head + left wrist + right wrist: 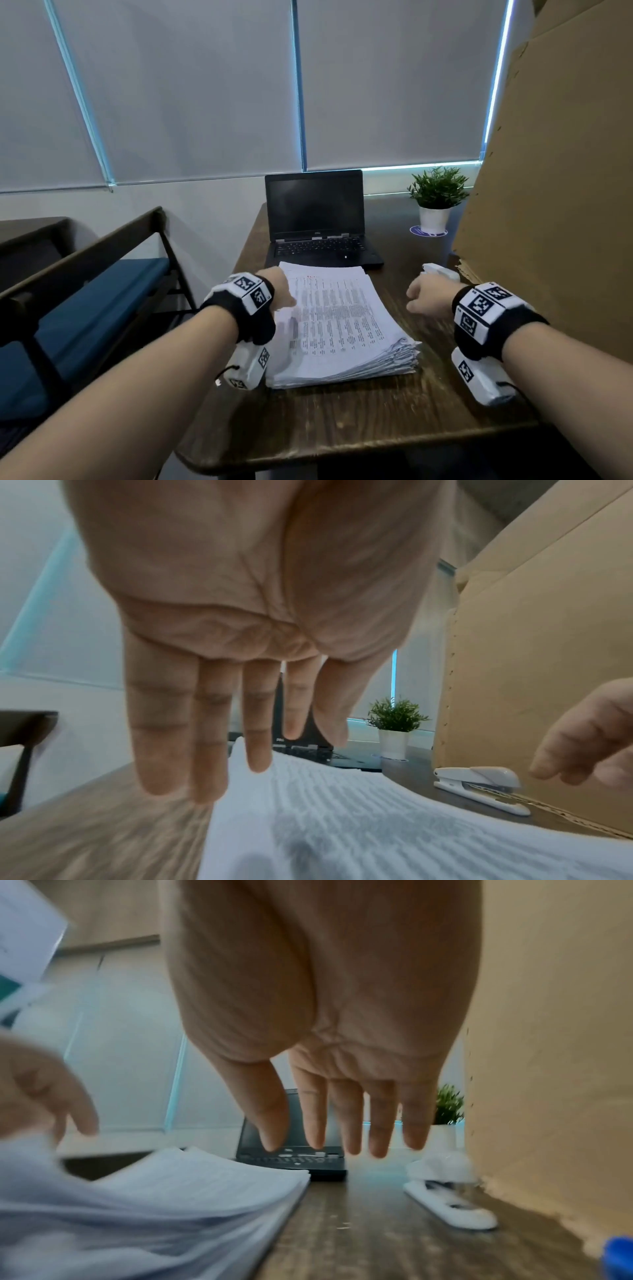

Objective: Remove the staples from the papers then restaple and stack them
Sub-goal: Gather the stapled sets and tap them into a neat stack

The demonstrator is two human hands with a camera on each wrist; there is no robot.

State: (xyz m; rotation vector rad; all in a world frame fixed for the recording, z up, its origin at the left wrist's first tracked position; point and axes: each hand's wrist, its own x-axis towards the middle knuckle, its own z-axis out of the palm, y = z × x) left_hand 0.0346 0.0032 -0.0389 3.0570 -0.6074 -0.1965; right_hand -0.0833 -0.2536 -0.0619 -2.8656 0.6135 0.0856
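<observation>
Left hand [246,588] and right hand [329,1001], fingers straight and released, hover over grainy wooden tabletop [342,411]: thick rectangular paper stack [342,325], glossy white plastic stapler [479,785]

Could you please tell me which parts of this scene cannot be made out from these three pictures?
- Stapler: in the head view, the right hand covers most of it.
- Stack of papers: print too small in the head view, blurred in both wrist views; no staples can be made out.
- Left hand: the head view hides its fingers behind the wrist.
- Blue object: cut off by the right wrist view's edge.
</observation>
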